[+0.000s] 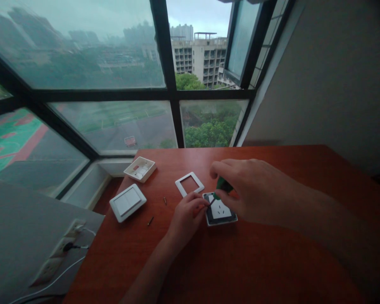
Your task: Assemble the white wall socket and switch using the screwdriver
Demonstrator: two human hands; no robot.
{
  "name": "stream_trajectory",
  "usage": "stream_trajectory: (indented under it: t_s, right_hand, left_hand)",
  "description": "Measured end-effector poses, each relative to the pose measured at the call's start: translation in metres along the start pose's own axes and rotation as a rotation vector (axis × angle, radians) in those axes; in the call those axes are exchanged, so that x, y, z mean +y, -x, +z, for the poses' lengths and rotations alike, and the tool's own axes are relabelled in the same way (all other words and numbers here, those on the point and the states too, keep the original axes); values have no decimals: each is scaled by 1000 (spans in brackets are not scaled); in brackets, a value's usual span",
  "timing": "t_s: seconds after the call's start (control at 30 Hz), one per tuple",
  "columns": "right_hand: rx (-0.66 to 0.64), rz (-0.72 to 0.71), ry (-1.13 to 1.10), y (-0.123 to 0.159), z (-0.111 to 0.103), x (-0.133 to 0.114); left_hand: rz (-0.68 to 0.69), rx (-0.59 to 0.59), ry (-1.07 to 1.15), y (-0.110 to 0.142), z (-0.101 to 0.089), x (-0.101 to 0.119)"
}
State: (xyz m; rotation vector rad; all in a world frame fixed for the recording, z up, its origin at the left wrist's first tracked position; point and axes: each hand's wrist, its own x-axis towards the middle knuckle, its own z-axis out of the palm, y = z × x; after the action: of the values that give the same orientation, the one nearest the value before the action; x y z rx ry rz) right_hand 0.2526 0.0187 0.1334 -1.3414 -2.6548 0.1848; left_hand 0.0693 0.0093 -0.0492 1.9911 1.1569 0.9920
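Nearest the camera, the right forearm [307, 211] stretches in from the right edge, low over a reddish-brown bench [272, 261]. Its right hand [245, 185] is curled around the green handle of a screwdriver [221, 189], which slants down to the left. The screwdriver's tip is at the far left corner of a white socket [221, 211] with a dark surround, lying face up on the bench between the two hands.

The left forearm [156, 261] extends from the near edge to the left hand [186, 213], just left of the socket. Its fingers are bent and drawn close together beside the screwdriver's tip; whether they pinch anything small cannot be told.

Just beyond the left hand lies a white frame [198, 179] with a square opening, flat on the bench. Farther left are two small screws [150, 221], apart from each other, the nearer one also the more leftward. Left of them a white switch [128, 202] rests near the bench's left edge, and beyond it sits an open white box [148, 173], its hollow side up.

Low on the left, wall outlets [63, 247] carry a black plug [68, 246] and white cables [63, 272]. Past the far edge, dark-framed windows [174, 95] look out on trees [209, 131] and a pale building [201, 55].
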Motion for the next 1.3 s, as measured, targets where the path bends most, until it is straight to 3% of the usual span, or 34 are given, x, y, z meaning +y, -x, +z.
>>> stream_trajectory:
  t_s: [0.3, 0.5, 0.7, 0.87, 1.03, 1.3]
  right_hand:
    - [47, 81, 150, -7, 0, -2]
    - [20, -36, -39, -14, -1, 9]
    - [74, -45, 11, -25, 5, 19]
    - [95, 23, 101, -18, 3, 12]
    - [25, -51, 36, -8, 0, 4]
    - [76, 10, 148, -14, 3, 0]
  left_hand:
    - [-11, -4, 3, 1, 0, 1]
    - [-15, -2, -1, 1, 1, 0]
    - [-22, -15, -6, 2, 0, -1]
    - [-32, -13, -11, 1, -1, 1]
    - [-26, -26, -11, 1, -1, 2]
    - [-18, -11, -5, 2, 0, 0]
